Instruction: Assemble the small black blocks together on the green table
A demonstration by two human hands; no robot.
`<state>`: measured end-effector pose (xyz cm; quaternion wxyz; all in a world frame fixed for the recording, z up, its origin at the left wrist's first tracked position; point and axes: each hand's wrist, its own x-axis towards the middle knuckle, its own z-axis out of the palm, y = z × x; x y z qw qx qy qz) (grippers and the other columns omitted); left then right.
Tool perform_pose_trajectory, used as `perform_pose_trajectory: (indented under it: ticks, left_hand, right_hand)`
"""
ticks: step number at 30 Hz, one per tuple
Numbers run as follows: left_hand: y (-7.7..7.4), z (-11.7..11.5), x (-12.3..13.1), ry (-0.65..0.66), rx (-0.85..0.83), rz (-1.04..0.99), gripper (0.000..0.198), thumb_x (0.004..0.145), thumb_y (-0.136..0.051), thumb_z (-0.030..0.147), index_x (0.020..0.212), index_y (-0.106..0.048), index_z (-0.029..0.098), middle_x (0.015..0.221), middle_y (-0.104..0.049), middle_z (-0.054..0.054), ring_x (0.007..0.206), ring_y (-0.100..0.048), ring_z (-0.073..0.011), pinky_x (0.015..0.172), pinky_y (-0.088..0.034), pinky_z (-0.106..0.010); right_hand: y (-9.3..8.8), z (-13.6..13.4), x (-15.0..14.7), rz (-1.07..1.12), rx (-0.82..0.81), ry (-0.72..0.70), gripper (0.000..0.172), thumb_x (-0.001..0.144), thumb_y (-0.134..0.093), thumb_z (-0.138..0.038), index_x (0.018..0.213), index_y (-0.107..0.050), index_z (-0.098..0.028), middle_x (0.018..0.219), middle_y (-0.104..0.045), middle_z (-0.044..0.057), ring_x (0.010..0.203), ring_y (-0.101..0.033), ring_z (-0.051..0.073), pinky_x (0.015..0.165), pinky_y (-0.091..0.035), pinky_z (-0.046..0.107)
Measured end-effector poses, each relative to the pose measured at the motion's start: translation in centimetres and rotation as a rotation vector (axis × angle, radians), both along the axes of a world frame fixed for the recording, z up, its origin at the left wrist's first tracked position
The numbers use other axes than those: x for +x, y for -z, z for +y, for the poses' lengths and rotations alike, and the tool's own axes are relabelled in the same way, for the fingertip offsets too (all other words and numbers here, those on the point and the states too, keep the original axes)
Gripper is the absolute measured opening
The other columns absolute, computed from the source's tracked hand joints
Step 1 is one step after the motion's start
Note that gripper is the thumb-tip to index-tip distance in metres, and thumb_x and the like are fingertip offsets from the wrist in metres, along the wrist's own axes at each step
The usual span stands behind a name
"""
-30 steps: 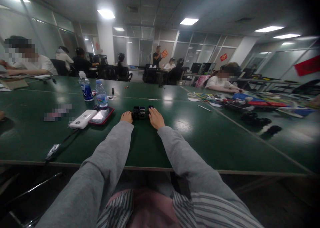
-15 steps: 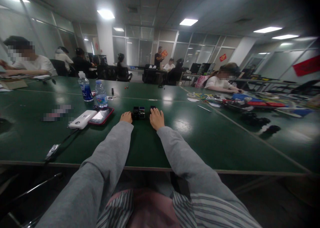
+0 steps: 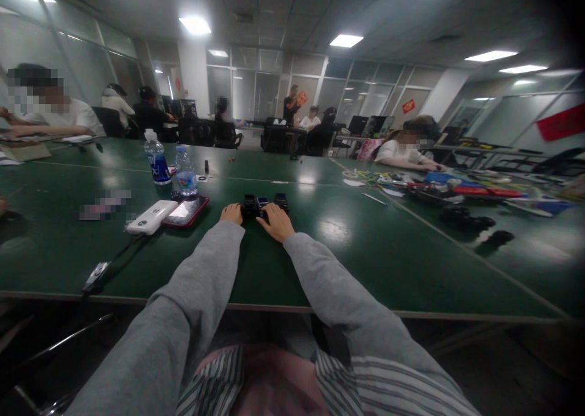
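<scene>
Head view: L hand (image 3: 231, 213) sits at the left side of the left dark block (image 3: 249, 203), fingers curled; can't tell if you're gripping it or just resting against it; R hand (image 3: 276, 222) lies across the front of the middle block (image 3: 262, 201), w/ the right dark block (image 3: 281, 200) just behind its fingers; your grip there is hidden too, so can't say if it's clasped or loose. All three stand in a row on the green table (image 3: 411, 270), approx. straight ahead of you.

Main risk, I'd judge: blocks are v. close, so a sideways push from the R thumb could jam the middle one into the left one & skew both; lifting your R fingers carelessly might clip the right block & tip it; also your R hand covers part of the row, so misalignment could go unseen; phone (image 3: 186, 211) & clear bottle (image 3: 185, 173) are off left, prob. safe unless your L arm swings wide.
</scene>
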<state>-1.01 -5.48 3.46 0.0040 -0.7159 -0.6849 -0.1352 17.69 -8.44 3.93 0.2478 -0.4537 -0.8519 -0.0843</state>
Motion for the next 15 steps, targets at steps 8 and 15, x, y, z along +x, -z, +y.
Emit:
perform_pose_trajectory:
  ticks: [8, 15]
  left_hand:
    - [-0.7, -0.8, 0.3, -0.001, -0.007, -0.011, 0.036, 0.086, -0.039, 0.015, 0.119, -0.052, 0.017, 0.121, -0.056, -0.013, 0.119, -0.046, -0.0218, 0.101, -0.035, -0.036]
    - [0.2, 0.1, -0.2, 0.001, -0.002, -0.016, 0.037, 0.086, -0.037, 0.014, 0.120, -0.051, 0.016, 0.126, -0.052, -0.012, 0.122, -0.043, -0.0209, 0.102, -0.033, -0.035]
  right_hand:
    - [0.5, -0.2, -0.2, 0.010, -0.094, 0.123, 0.051, 0.088, -0.039, -0.030, 0.136, -0.029, -0.015, 0.128, -0.037, 0.016, 0.110, -0.047, 0.021, 0.088, -0.045, 0.032]
    - [0.7, -3.8, 2.0, 0.041, -0.209, -0.028, 0.055, 0.083, -0.042, -0.022, 0.136, -0.030, -0.015, 0.127, -0.041, 0.014, 0.113, -0.048, 0.021, 0.094, -0.044, 0.036]
